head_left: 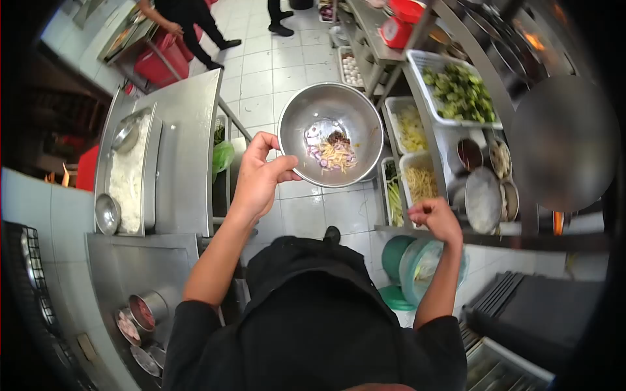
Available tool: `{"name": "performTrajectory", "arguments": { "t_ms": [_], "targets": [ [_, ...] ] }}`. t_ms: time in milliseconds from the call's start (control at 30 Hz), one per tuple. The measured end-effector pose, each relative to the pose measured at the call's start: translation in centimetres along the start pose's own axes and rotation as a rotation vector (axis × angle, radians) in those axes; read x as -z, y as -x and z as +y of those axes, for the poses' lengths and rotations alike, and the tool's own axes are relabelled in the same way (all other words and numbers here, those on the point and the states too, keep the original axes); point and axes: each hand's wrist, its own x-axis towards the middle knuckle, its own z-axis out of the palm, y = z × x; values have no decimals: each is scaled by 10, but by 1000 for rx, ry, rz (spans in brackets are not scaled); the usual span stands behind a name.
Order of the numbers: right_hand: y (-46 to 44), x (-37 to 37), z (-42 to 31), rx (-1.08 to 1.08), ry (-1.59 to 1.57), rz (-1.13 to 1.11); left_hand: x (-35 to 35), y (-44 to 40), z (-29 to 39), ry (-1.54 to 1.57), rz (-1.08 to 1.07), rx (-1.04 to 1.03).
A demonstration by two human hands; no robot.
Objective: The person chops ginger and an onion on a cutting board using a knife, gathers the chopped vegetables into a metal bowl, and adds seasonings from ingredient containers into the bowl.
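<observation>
My left hand (264,174) grips the rim of a steel bowl (301,107) at its left side, thumb on the inside. In the bowl lie pale yellow strips, sliced purple onion and a small dark brown heap. To the right, my right hand (435,217) is over the front edge of a tray of thin yellowish strips (421,182). Its fingers are pinched together, and whatever they hold, if anything, is too small to make out. A tray of long green stalks (394,195) is just left of that hand.
A tray of green leaves (456,94) and a sauce pot (469,154) sit on the right shelf. On the left, a steel counter (182,143) bears a tray of white food (126,176). Two people (189,23) stand at the back. Below right is a green bucket (433,264).
</observation>
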Motion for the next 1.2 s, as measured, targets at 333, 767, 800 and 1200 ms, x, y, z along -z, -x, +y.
{"name": "performTrajectory", "arguments": {
  "t_ms": [333,767,800,1200],
  "targets": [
    [-264,-25,-107,432,856,-45,32,-155,28,-16,109,7],
    [-116,214,-361,133,354,930,14,-400,68,68,-264,94],
    [-124,233,-365,74,302,983,6,-419,67,76,-292,91],
    [-319,444,-335,-547,641,792,-88,-551,74,-2,-349,-92]
  ]
}}
